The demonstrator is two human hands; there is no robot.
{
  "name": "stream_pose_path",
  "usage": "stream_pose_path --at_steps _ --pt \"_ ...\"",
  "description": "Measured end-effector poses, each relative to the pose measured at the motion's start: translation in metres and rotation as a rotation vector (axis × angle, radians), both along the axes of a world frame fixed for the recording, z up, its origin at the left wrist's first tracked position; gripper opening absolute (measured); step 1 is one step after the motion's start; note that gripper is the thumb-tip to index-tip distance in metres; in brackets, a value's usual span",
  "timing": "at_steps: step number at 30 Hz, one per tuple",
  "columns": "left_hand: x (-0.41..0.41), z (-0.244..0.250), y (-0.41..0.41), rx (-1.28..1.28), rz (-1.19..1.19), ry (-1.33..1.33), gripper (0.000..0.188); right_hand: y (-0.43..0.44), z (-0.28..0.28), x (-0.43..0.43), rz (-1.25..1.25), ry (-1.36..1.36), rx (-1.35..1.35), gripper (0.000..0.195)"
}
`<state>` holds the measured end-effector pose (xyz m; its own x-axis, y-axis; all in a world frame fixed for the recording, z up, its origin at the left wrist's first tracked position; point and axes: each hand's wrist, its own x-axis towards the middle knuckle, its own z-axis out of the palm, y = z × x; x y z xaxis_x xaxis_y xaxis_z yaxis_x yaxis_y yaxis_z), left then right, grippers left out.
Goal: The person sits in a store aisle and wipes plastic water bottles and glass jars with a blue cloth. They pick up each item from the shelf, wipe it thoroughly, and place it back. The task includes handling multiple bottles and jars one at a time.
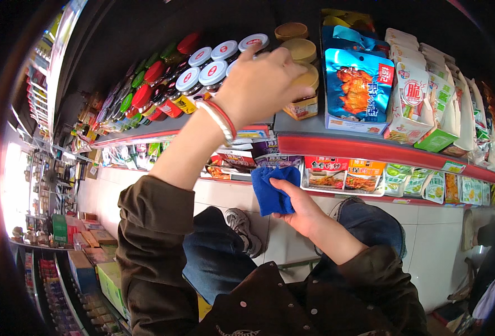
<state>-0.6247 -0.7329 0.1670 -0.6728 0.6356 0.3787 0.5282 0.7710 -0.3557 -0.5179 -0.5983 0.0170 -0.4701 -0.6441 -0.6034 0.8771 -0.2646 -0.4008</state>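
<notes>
My left hand (258,86) reaches over the store shelf, palm down, its wrist circled by red and white bracelets. Its fingers spread across white-lidded glass jars (213,72) and a column of jars with tan lids (300,50); the fingertips are partly hidden, so any grip is not visible. Lower down, in front of the shelf edge, my right hand (300,206) pinches a folded blue cloth (272,191) between thumb and fingers. Beside the tan-lidded jars stands a blue foil snack pouch (356,86) in a display box.
Red- and green-lidded jars (141,96) fill the shelf's left part; boxed snack packets (413,94) line the right. A red-edged shelf rim (335,147) crosses above a lower shelf of packets (362,174). Stacked cartons (81,269) stand lower left. Another person's leg (493,248) shows far right.
</notes>
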Motion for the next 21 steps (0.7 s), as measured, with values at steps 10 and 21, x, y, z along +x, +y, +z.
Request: stream_pose_path --at_steps 10,21 --pt "-0.132 0.022 0.001 -0.004 0.655 -0.262 0.044 0.003 0.010 -0.001 0.063 -0.047 -0.068 0.046" --pt "-0.209 -0.016 -0.021 -0.126 0.274 -0.334 0.040 0.006 0.005 -0.011 0.038 -0.031 -0.142 0.054"
